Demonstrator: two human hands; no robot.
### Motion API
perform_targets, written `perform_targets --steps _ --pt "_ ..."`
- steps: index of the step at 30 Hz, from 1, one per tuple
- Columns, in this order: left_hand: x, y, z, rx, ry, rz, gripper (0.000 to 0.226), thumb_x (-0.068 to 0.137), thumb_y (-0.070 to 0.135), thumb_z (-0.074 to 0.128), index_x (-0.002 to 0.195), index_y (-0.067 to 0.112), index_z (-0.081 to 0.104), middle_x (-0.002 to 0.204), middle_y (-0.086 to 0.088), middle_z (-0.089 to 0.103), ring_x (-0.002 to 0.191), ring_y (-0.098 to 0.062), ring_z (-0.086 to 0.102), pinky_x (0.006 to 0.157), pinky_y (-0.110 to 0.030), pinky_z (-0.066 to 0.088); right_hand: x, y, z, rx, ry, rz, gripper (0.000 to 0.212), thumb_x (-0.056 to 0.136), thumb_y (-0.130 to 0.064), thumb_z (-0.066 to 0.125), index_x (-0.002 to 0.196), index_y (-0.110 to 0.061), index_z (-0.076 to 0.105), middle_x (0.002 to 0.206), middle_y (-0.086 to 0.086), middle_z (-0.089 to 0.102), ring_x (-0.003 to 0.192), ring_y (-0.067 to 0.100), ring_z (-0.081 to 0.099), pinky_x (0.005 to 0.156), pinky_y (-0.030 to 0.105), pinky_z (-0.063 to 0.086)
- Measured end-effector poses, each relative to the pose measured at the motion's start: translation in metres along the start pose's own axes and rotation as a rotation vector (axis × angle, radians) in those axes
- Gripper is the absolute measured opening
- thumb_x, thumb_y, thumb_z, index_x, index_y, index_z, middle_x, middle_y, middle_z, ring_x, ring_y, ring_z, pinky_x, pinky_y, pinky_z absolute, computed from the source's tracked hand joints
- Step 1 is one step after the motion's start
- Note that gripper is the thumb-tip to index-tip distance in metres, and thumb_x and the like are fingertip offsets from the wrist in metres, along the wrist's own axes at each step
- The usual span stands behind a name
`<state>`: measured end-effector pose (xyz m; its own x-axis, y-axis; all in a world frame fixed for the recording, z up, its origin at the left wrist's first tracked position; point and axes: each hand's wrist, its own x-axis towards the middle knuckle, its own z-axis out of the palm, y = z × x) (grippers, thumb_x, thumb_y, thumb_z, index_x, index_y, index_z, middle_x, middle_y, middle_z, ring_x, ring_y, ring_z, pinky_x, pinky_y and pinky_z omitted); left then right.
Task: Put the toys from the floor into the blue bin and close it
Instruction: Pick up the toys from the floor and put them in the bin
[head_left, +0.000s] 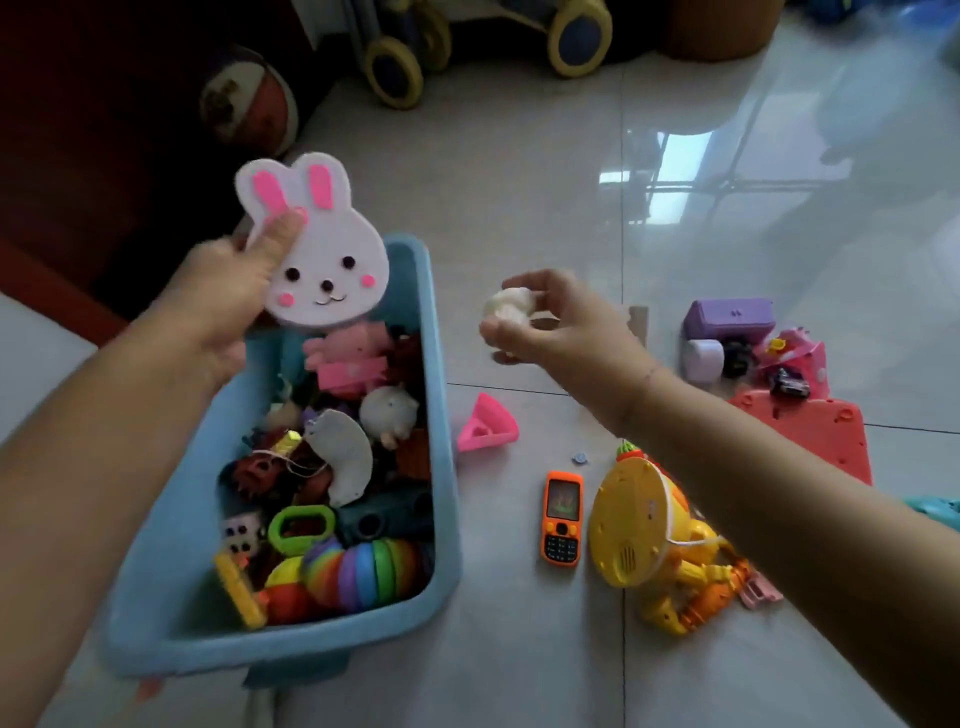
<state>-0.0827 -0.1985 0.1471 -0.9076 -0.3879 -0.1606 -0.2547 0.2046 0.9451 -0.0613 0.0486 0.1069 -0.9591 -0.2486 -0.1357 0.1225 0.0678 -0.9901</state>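
Note:
The blue bin (445, 467) stands open on the tiled floor, left of centre, holding several toys. My left hand (228, 296) holds a flat white felt rabbit face (332, 260) with pink ears above the bin's far end. My right hand (550, 322) is raised to the right of the bin, fingers closed on a small white toy (506, 306). On the floor right of the bin lie a pink triangular piece (487, 423), an orange toy phone (562, 517) and a yellow and orange plastic toy (654, 545). No bin lid is recognisable in view.
A red-pink flat plastic board (826, 431), a purple box (727, 317), a white cup-like piece (702, 359) and small toy cars lie at the right. A basketball (254, 104) and a wheeled ride-on toy (483, 41) stand at the back.

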Motion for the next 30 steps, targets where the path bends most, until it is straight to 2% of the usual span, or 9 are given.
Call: perform_targets --steps 4,6,10,14,17,20,23,26,30 --pt "0.011 -0.048 -0.066 0.099 0.173 -0.17 0.04 0.091 0.038 0.057 0.117 0.008 0.058 0.096 -0.006 0.064 0.069 -0.011 0.058 0.046 -0.016 0.051 0.036 -0.01 0.079 -0.349 -0.07 -0.193 0.043 0.079 -0.017 0.068 0.118 -0.009 0.052 0.108 0.01 0.061 0.091 0.022 0.059 0.078 0.03 0.048" --pt "0.015 -0.07 -0.074 0.16 0.17 -0.201 0.039 0.093 0.035 0.055 0.117 0.004 0.057 0.104 -0.011 0.061 0.077 -0.019 0.058 0.057 -0.022 0.051 0.055 -0.006 0.101 -0.501 -0.078 -0.239 0.047 0.083 -0.018 0.063 0.127 -0.013 0.047 0.124 0.009 0.051 0.104 0.022 0.054 0.084 0.024 0.04" --pt "0.018 -0.086 -0.056 0.454 0.129 -0.143 0.063 0.081 0.046 0.058 0.121 -0.001 0.047 0.119 -0.017 0.054 0.108 -0.032 0.054 0.085 -0.041 0.043 0.063 0.021 0.099 -0.609 0.058 -0.266 0.054 0.087 -0.012 0.055 0.137 -0.013 0.038 0.144 0.009 0.033 0.12 0.029 0.047 0.1 0.031 0.036" --pt "0.008 -0.07 -0.004 0.61 0.04 0.031 0.07 0.089 0.042 0.052 0.145 0.011 0.025 0.15 -0.014 0.029 0.136 -0.033 0.032 0.109 -0.045 0.032 0.05 0.069 0.035 -0.683 0.327 -0.214 0.049 0.084 -0.015 0.056 0.132 -0.009 0.044 0.138 0.013 0.039 0.126 0.028 0.042 0.106 0.034 0.032" --pt "-0.004 -0.054 0.045 0.669 -0.051 0.269 0.058 0.092 0.031 0.052 0.144 0.014 0.032 0.148 -0.009 0.033 0.136 -0.026 0.031 0.113 -0.039 0.025 0.051 0.104 -0.03 -0.734 0.449 -0.033 0.058 0.081 -0.023 0.063 0.134 -0.011 0.043 0.136 0.016 0.039 0.127 0.033 0.041 0.109 0.037 0.031" --pt "-0.011 -0.041 0.103 0.771 -0.212 0.525 0.047 0.091 0.036 0.054 0.132 0.013 0.05 0.141 -0.009 0.042 0.132 -0.027 0.033 0.109 -0.031 0.022 0.06 0.126 -0.073 -0.82 0.415 0.105 0.075 0.079 -0.041 0.068 0.142 -0.022 0.032 0.148 0.014 0.024 0.136 0.034 0.03 0.112 0.042 0.028" --pt "-0.012 -0.047 0.162 0.925 -0.382 0.605 0.051 0.086 0.043 0.058 0.13 0.018 0.051 0.141 -0.006 0.042 0.133 -0.027 0.031 0.11 -0.032 0.02 0.076 0.138 -0.092 -1.032 0.298 0.148 0.081 0.078 -0.047 0.066 0.145 -0.037 0.021 0.156 0.01 0.008 0.14 0.036 0.02 0.111 0.05 0.026" --pt "-0.016 -0.08 0.209 1.277 -0.512 0.395 0.076 0.079 0.052 0.064 0.142 0.025 0.031 0.15 -0.009 0.025 0.14 -0.031 0.019 0.113 -0.041 0.017 0.089 0.154 -0.099 -1.304 0.09 0.178 0.077 0.081 -0.056 0.056 0.144 -0.048 0.011 0.158 0.005 -0.009 0.144 0.035 0.004 0.111 0.061 0.017" --pt "-0.017 -0.14 0.221 1.485 -0.602 -0.252 0.103 0.074 0.051 0.072 0.149 0.031 0.004 0.156 -0.012 -0.012 0.141 -0.045 0.005 0.111 -0.056 0.019 0.087 0.179 -0.109 -1.262 0.007 0.209 0.062 0.084 -0.043 0.055 0.138 -0.048 0.025 0.157 0.008 -0.016 0.143 0.041 0.005 0.112 0.06 0.016"
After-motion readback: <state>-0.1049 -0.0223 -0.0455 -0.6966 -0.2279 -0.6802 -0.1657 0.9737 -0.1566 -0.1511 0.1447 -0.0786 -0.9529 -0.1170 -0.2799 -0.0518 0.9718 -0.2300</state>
